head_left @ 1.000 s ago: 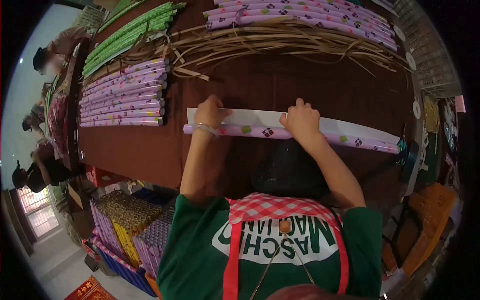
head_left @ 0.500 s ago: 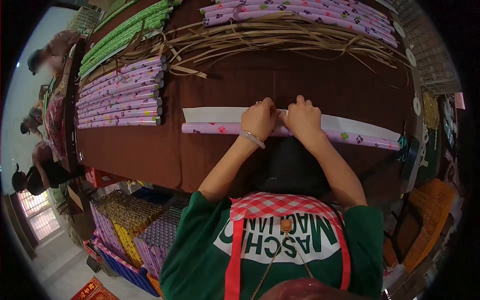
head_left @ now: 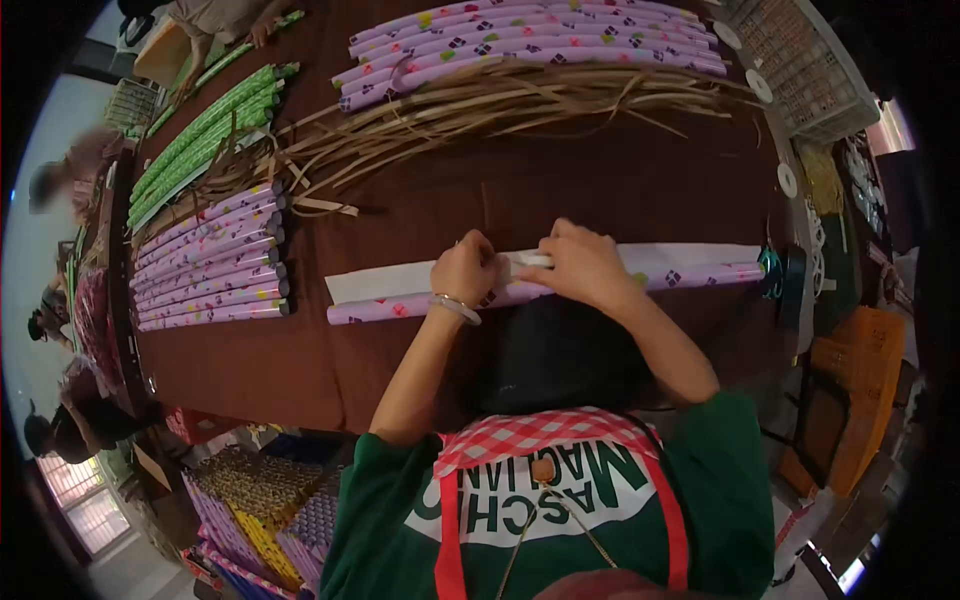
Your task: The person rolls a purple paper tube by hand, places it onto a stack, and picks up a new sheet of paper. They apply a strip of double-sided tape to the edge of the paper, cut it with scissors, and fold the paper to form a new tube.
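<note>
A long roll of purple patterned wrapping paper (head_left: 385, 307) lies across the table in front of me, with a white paper flap (head_left: 395, 277) along its far side. My left hand (head_left: 465, 270), wearing a bracelet, is closed in a pinch over the roll's middle; what its fingertips grip is hidden. Close beside it, my right hand (head_left: 580, 264) is closed on a small white object (head_left: 535, 260), held just above the paper. Both hands rest near the flap's edge.
Finished purple rolls (head_left: 215, 265) lie at left, and more purple rolls (head_left: 540, 40) at the back. Brown strips (head_left: 500, 105) stretch before them. Green rolls (head_left: 205, 145) lie far left, scissors (head_left: 770, 272) at right. A person's hands (head_left: 200, 60) work across the table.
The camera view has shifted, so the table looks turned. My hands have moved slightly apart, and the white object now shows in my right fingers.
</note>
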The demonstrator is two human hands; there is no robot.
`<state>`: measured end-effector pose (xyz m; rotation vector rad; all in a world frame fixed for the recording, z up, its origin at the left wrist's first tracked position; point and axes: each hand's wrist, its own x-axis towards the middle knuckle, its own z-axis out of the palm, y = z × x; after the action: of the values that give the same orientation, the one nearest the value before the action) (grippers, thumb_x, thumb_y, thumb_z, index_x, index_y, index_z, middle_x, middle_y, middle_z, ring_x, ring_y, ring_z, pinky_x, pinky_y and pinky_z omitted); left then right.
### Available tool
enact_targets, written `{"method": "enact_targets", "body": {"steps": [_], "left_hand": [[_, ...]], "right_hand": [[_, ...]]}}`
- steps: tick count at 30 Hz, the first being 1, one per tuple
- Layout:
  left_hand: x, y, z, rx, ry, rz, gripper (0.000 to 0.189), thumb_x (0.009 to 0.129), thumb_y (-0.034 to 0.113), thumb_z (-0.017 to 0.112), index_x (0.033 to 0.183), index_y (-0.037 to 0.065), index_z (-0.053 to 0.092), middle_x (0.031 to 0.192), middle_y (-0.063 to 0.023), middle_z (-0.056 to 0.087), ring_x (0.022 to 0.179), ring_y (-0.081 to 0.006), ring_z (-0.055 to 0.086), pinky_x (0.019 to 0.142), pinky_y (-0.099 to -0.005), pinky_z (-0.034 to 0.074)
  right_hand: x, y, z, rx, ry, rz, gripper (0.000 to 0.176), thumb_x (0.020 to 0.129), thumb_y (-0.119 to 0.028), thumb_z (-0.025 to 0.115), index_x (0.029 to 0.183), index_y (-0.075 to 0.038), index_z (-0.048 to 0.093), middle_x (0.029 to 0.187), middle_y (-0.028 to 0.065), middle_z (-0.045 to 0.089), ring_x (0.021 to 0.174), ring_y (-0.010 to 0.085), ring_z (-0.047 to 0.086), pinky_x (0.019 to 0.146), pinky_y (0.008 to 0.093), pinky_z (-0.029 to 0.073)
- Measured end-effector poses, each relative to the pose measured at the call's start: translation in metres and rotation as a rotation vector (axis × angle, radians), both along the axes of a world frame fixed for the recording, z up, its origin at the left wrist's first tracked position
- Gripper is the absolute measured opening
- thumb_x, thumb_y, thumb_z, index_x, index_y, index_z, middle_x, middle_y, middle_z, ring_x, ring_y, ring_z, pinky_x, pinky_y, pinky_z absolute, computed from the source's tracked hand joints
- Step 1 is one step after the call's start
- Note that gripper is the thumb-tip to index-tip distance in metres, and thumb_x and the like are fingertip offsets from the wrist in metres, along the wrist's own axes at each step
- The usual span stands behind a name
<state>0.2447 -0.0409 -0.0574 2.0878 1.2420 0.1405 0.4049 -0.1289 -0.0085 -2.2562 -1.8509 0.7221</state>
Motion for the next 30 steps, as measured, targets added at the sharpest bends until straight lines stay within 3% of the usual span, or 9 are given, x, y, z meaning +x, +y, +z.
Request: {"method": "enact_targets", "body": {"steps": [5, 8, 10, 22, 25, 27, 28, 30], "left_hand": [[0.001, -0.002, 0.002, -0.014, 0.015, 0.01, 0.02, 0.073, 0.023, 0.067, 0.079, 0.008, 0.056, 0.072, -0.0114, 0.062, 0.07, -0.0308, 0.061, 0.061, -0.0405, 0.047], [0.0, 0.0, 0.0, 0.006, 0.003, 0.002, 0.023, 0.072, 0.023, 0.07, 0.081, 0.005, 0.057, 0.066, -0.0104, 0.059, 0.063, -0.0274, 0.059, 0.057, -0.0363, 0.045], [0.0, 0.001, 0.0, -0.01, 0.009, -0.006, 0.023, 0.072, 0.023, 0.07, 0.081, 0.005, 0.057, 0.067, -0.0107, 0.059, 0.063, -0.0276, 0.059, 0.057, -0.0363, 0.045], [0.006, 0.003, 0.01, 0.064, 0.094, -0.077, 0.023, 0.073, 0.023, 0.07, 0.08, 0.006, 0.055, 0.068, -0.0118, 0.061, 0.065, -0.0319, 0.059, 0.057, -0.0406, 0.045], [0.004, 0.009, 0.012, 0.073, 0.169, -0.116, 0.022, 0.071, 0.02, 0.07, 0.08, 0.007, 0.055, 0.068, -0.0111, 0.059, 0.068, -0.0325, 0.057, 0.062, -0.0397, 0.045], [0.003, 0.019, 0.011, 0.269, 0.064, -0.342, 0.024, 0.069, 0.017, 0.071, 0.083, 0.009, 0.054, 0.077, -0.0104, 0.056, 0.079, -0.0322, 0.053, 0.073, -0.0381, 0.043], [0.004, 0.024, 0.011, 0.268, 0.057, -0.352, 0.024, 0.069, 0.017, 0.071, 0.083, 0.009, 0.054, 0.077, -0.0104, 0.056, 0.079, -0.0322, 0.053, 0.073, -0.0381, 0.043], [0.007, 0.031, 0.014, 0.239, 0.068, -0.524, 0.035, 0.065, 0.016, 0.073, 0.094, 0.012, 0.053, 0.099, -0.0108, 0.051, 0.097, -0.0316, 0.046, 0.084, -0.0399, 0.038]], "right_hand": [[0.042, -0.03, 0.002, 0.066, 0.118, -0.077, 0.036, 0.076, -0.04, 0.065, 0.08, -0.004, 0.065, 0.093, 0.0075, 0.059, 0.08, 0.0272, 0.06, 0.07, 0.036, 0.048], [0.073, -0.045, 0.003, -0.016, 0.158, -0.069, 0.033, 0.079, -0.035, 0.063, 0.08, -0.003, 0.064, 0.089, 0.0085, 0.06, 0.079, 0.0252, 0.06, 0.069, 0.034, 0.047], [0.092, -0.057, 0.0, 0.011, 0.37, -0.228, 0.037, 0.079, -0.04, 0.062, 0.078, -0.002, 0.064, 0.08, 0.0126, 0.059, 0.075, 0.0286, 0.058, 0.068, 0.0355, 0.046], [0.169, -0.111, -0.003, 0.007, 0.325, -0.451, 0.035, 0.084, -0.035, 0.06, 0.081, 0.0, 0.062, 0.076, 0.0103, 0.059, 0.071, 0.0185, 0.054, 0.067, 0.0306, 0.043], [0.174, -0.115, -0.001, 0.016, 0.337, -0.517, 0.034, 0.083, -0.034, 0.061, 0.081, -0.001, 0.061, 0.076, 0.0089, 0.058, 0.071, 0.0174, 0.053, 0.067, 0.0302, 0.042], [0.175, -0.119, -0.003, 0.007, 0.333, -0.569, 0.033, 0.082, -0.034, 0.062, 0.081, -0.001, 0.06, 0.077, 0.0081, 0.057, 0.071, 0.0172, 0.053, 0.066, 0.03, 0.042], [0.176, -0.122, -0.008, 0.043, 0.308, -0.545, 0.032, 0.082, -0.033, 0.063, 0.081, -0.001, 0.059, 0.077, 0.0073, 0.056, 0.07, 0.0167, 0.052, 0.066, 0.0297, 0.042], [0.176, -0.124, -0.009, 0.077, 0.277, -0.529, 0.031, 0.081, -0.032, 0.064, 0.08, -0.001, 0.058, 0.077, 0.0066, 0.056, 0.07, 0.0163, 0.051, 0.066, 0.0295, 0.042]]}}
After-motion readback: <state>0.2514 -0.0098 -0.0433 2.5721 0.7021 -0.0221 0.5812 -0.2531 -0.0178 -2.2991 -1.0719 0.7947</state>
